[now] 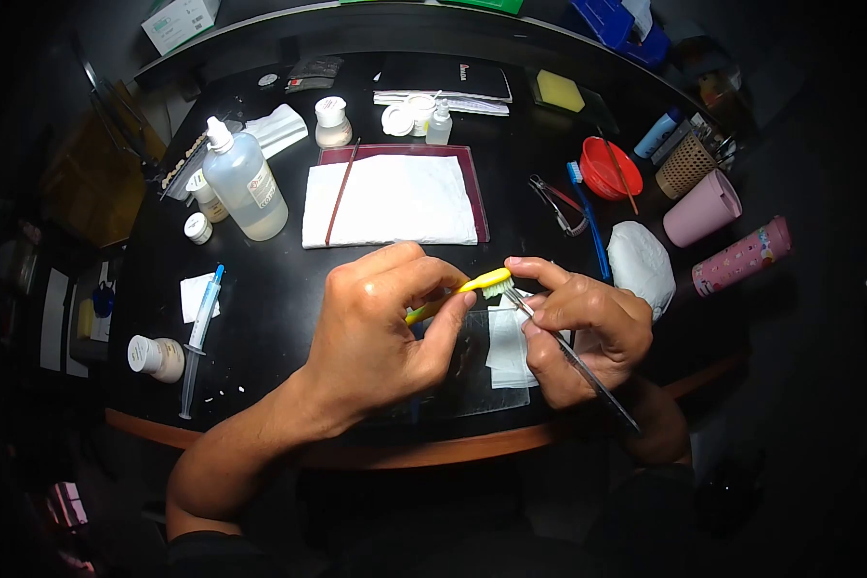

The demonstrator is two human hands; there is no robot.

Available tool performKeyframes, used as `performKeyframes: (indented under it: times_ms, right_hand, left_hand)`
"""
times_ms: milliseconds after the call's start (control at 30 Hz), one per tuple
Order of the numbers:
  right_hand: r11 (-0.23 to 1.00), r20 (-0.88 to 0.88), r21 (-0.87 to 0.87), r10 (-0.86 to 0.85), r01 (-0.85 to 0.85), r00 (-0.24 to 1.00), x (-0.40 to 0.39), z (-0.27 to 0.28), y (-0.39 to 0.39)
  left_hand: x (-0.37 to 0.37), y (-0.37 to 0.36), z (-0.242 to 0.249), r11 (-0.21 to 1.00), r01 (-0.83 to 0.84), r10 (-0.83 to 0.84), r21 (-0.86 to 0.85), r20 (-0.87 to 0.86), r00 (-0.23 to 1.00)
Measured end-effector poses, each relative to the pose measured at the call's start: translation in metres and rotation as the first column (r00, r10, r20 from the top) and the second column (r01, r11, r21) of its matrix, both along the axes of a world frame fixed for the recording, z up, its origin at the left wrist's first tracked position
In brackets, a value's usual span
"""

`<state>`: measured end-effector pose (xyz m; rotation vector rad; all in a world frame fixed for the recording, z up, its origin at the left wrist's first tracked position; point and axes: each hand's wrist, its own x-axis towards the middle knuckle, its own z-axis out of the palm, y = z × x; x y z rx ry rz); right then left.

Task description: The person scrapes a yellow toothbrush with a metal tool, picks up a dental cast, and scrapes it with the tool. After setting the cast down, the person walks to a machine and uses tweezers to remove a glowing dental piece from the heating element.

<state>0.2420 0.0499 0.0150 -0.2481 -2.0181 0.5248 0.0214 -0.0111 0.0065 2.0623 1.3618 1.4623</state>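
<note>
while left hand point(376, 328) pinches light, stiff yellow plastic toothbrush point(482, 283) by its handle, right hand point(578, 332) fingers grip thin metal tool point(568, 356) against bristles.

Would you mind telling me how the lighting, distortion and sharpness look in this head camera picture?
In the head view, fisheye distortion bends the table edge and blackens the corners; light falls on the centre, so the white cloth is bright while the surroundings sink into shadow; the left hand, right hand and yellow toothbrush are fairly sharp.
</note>
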Motion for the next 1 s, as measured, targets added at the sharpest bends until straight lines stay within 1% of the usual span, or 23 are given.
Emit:
performKeyframes:
  times_ms: [33, 133, 233, 333, 433, 533, 633, 733, 833, 933, 1000]
  right_hand:
    - [1.000, 0.023, 0.001, 0.014, -0.014, 1.000, 0.002, 0.001, 0.000]
    - [0.999, 0.008, 0.000, 0.038, -0.038, 0.999, 0.004, 0.000, 0.002]
    - [1.000, -0.043, 0.001, -0.026, 0.026, 0.999, -0.003, -0.002, -0.002]
    - [1.000, 0.024, -0.001, 0.000, 0.000, 1.000, 0.002, 0.000, 0.000]
    - [0.999, 0.037, -0.039, 0.037, -0.035, 0.999, 0.006, 0.000, -0.003]
    - [0.998, 0.022, -0.051, 0.023, -0.022, 0.999, 0.003, -0.001, -0.004]
    - [0.999, 0.048, -0.033, 0.040, -0.038, 0.998, 0.006, 0.000, -0.002]
    - [0.997, 0.035, -0.067, 0.030, -0.028, 0.999, 0.006, 0.002, -0.005]
    - [0.998, 0.002, -0.056, 0.010, -0.009, 1.000, 0.001, -0.002, -0.005]
    - [0.999, 0.054, -0.031, 0.041, -0.040, 0.998, 0.007, 0.001, -0.003]
    - [0.999, 0.035, -0.028, 0.029, -0.028, 0.999, 0.007, 0.000, -0.001]
  left_hand:
    - [0.000, 0.000, 0.000, 1.000, 0.001, -0.001, -0.002, 0.000, 1.000]
    - [0.000, 0.000, -0.001, 1.000, 0.007, -0.007, 0.004, 0.004, 1.000]
    - [0.000, -0.001, 0.001, 1.000, 0.000, 0.000, -0.004, -0.005, 1.000]
    - [0.000, -0.001, 0.001, 1.000, 0.001, -0.001, -0.011, -0.008, 1.000]
    - [0.001, 0.000, -0.001, 1.000, 0.004, -0.004, 0.010, 0.007, 1.000]
    - [0.000, -0.001, 0.001, 1.000, 0.001, 0.000, -0.022, 0.009, 1.000]
    - [0.000, -0.001, 0.000, 1.000, 0.000, 0.000, -0.011, -0.007, 1.000]
    - [0.000, 0.000, -0.001, 1.000, 0.008, -0.008, 0.013, 0.002, 1.000]
    - [0.001, 0.001, -0.001, 1.000, 0.005, -0.005, 0.001, 0.031, 1.000]
    - [0.000, 0.000, 0.000, 1.000, 0.001, -0.001, -0.005, -0.009, 1.000]
    - [0.000, 0.000, 0.000, 1.000, 0.005, -0.005, -0.001, -0.007, 1.000]
